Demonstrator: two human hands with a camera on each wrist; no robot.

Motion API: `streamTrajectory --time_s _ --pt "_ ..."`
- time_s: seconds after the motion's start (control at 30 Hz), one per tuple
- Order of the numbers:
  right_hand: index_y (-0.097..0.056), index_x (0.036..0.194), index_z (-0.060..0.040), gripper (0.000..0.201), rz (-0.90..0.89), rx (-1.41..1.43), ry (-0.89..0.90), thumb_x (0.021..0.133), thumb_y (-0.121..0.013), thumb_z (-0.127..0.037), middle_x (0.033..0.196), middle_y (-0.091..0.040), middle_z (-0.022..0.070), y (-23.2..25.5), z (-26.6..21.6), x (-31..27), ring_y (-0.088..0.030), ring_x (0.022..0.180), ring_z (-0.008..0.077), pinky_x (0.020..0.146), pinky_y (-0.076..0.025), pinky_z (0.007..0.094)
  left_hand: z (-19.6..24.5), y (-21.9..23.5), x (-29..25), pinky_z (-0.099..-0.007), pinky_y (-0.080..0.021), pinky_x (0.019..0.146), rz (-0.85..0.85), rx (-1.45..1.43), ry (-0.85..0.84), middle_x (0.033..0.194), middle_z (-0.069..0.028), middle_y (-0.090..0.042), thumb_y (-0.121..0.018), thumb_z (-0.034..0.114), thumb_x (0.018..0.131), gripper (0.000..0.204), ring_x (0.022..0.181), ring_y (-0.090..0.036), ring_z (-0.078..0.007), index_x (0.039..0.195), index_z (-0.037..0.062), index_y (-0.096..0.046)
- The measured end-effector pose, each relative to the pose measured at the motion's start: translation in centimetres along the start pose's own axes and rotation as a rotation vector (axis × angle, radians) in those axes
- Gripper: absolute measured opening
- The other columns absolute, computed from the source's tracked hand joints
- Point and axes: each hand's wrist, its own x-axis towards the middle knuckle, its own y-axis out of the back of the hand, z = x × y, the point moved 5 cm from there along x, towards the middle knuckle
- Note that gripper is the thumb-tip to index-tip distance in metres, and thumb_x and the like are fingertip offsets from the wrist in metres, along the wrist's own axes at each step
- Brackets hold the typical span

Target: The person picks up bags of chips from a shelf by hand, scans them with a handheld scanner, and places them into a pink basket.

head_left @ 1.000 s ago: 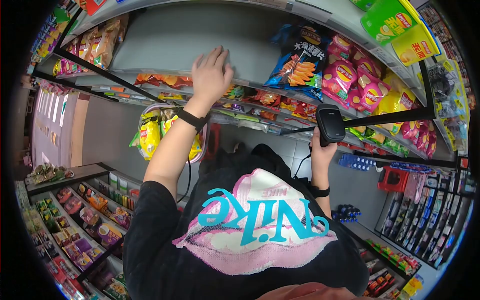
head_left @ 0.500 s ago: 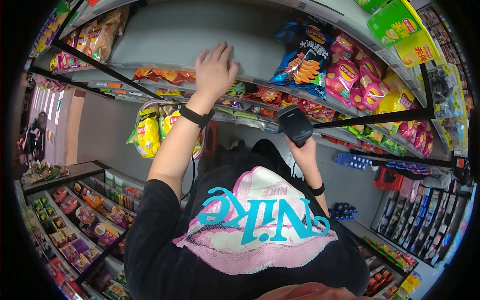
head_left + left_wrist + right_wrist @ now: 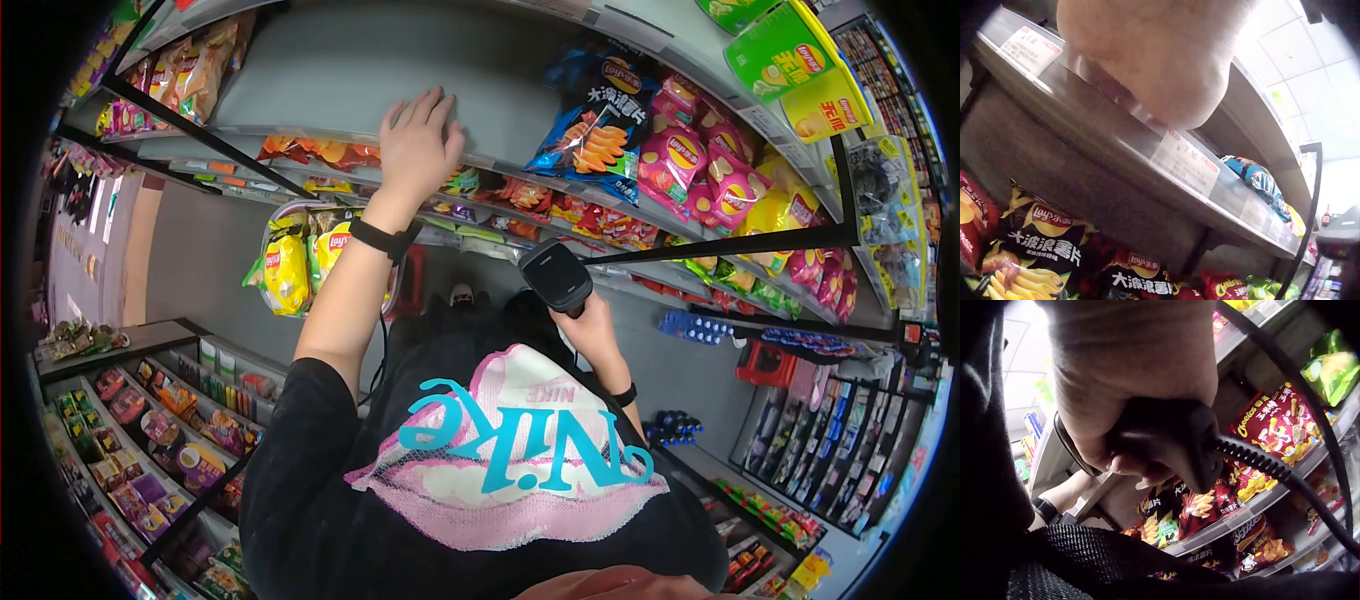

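In the head view my left hand (image 3: pixel 418 150) lies with extended fingers over the front edge of a grey shelf (image 3: pixel 330 75). Its palm heel is right at the shelf's price strip in the left wrist view, beside a price label (image 3: pixel 1186 164). My right hand (image 3: pixel 588 328) grips the handle of a black barcode scanner (image 3: pixel 555 277), held low in front of the shelves. Seen from the right wrist, curled fingers (image 3: pixel 1127 464) wrap the handle, and a coiled cable (image 3: pixel 1260 465) leaves its end. A blue-black chip bag (image 3: pixel 597 140) stands right of the left hand.
Pink chip bags (image 3: pixel 672 165) and yellow ones (image 3: pixel 780 210) fill the shelf's right end. A basket holding yellow chip bags (image 3: pixel 288 272) is below my left forearm. A black shelf bar (image 3: pixel 730 245) juts out at right. Lower shelves hold red snack bags (image 3: pixel 1275 431).
My right hand has carried the scanner leftward and nearer the body, away from the pink bags, turning its head. The left hand stays at the shelf edge with only a slight shift.
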Motion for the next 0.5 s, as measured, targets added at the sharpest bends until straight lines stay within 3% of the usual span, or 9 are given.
streamTrajectory --time_s 0.2,0.37,0.5 --pt "-0.061 0.117 0.0024 0.044 -0.034 0.035 -0.088 0.078 -0.074 -0.012 0.096 -0.072 0.0158 0.3 0.9 -0.3 -0.069 0.091 0.0188 0.081 -0.053 0.0331 -0.3 0.3 0.0 -0.0444 -0.032 0.111 -0.065 -0.049 0.031 0.132 -0.01 -0.061 -0.054 0.025 0.091 0.039 0.127 -0.054 -0.0253 0.125 0.0072 -0.063" --pt "-0.061 0.116 0.0017 0.044 -0.061 0.005 -0.042 0.077 -0.074 -0.012 0.1 -0.071 0.0205 0.0 1.6 0.0 -0.071 0.096 0.0317 0.083 -0.053 0.0366 0.9 1.5 0.9 -0.0444 -0.035 0.109 -0.067 -0.016 -0.019 0.129 -0.0115 -0.062 -0.058 0.023 0.09 0.04 0.125 -0.055 -0.028 0.127 0.0081 -0.061" --pt "-0.061 0.116 0.0016 0.044 -0.07 0.03 -0.056 0.076 -0.074 -0.013 0.1 -0.071 0.0217 0.0 1.3 0.1 -0.069 0.098 0.0361 0.084 -0.052 0.0379 5.0 2.3 2.5 -0.0442 -0.043 0.103 -0.121 -0.341 -0.007 0.129 -0.0163 -0.061 -0.063 0.031 0.09 0.048 0.121 -0.056 -0.0354 0.133 0.0089 -0.056"
